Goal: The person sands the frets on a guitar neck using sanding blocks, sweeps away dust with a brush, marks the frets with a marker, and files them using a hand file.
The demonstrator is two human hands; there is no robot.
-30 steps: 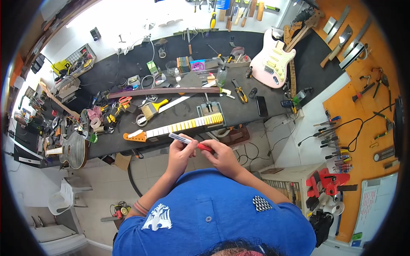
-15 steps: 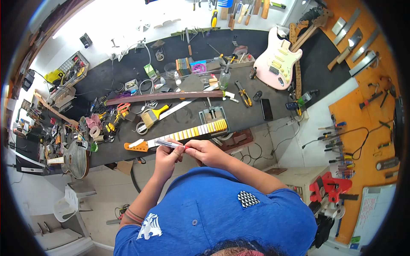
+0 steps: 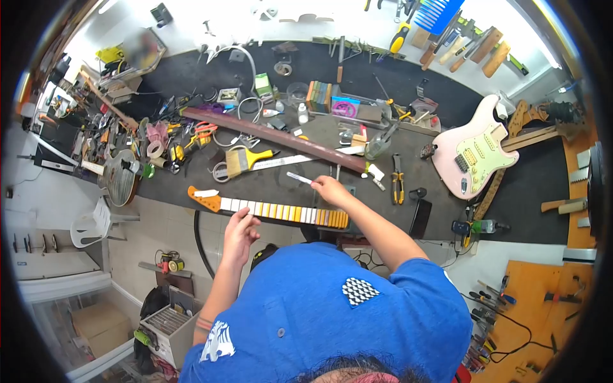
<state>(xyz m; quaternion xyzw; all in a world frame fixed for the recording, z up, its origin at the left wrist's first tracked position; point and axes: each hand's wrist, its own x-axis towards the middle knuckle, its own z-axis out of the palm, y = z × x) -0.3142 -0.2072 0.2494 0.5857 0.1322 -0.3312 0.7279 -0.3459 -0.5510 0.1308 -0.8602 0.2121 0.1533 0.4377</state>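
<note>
My right hand [image 3: 329, 190] is closed on a slim, pale pen [image 3: 299, 178], which sticks out to the left above the dark bench top. Below it lies a guitar neck [image 3: 274, 211] with an orange headstock, its fretboard covered in white and yellow strips between the frets. My left hand [image 3: 240, 233] is at the near edge of this neck, fingers loosely apart and fingertips at the fretboard; whether they touch it I cannot tell. A long brown wooden bar [image 3: 274, 139] and a paintbrush with a yellow handle [image 3: 246, 161] lie beyond.
Yellow-handled pliers [image 3: 398, 180], a phone [image 3: 419, 219] and a pink guitar body [image 3: 472, 153] are on the right. A spray bottle [image 3: 378, 147] stands past the bar. Tools and tape clutter the bench's left end. A metal ruler [image 3: 287, 162] lies under the brush.
My hands have parted. The right one has carried the pen forward and right, while the left has come down to the neck's edge. The view has swung, and the neck now sits differently in it.
</note>
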